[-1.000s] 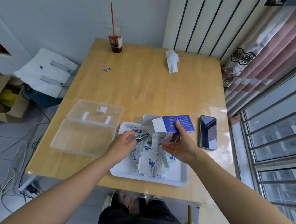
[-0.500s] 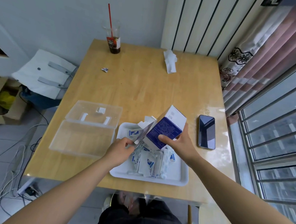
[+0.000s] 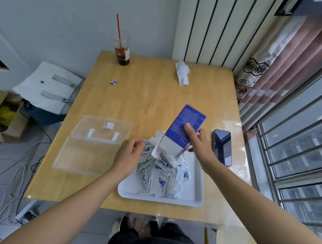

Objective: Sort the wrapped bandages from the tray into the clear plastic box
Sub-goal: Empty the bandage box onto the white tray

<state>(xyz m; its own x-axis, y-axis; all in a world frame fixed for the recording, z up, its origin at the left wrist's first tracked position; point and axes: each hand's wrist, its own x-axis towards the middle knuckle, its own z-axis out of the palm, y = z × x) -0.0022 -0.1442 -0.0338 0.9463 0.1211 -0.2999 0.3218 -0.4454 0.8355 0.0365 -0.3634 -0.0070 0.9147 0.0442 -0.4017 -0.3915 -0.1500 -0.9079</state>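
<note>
Your left hand covers a corner of the tray, hiding whether its fingers pinch anything; print on the blue carton is unreadable.

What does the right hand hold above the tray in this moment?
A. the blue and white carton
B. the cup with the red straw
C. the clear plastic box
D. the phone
A: the right hand grips the blue and white carton, tilted with its open end down over the white tray, while the phone lies on the table beside the tray and the cup stands at the far edge.
</note>
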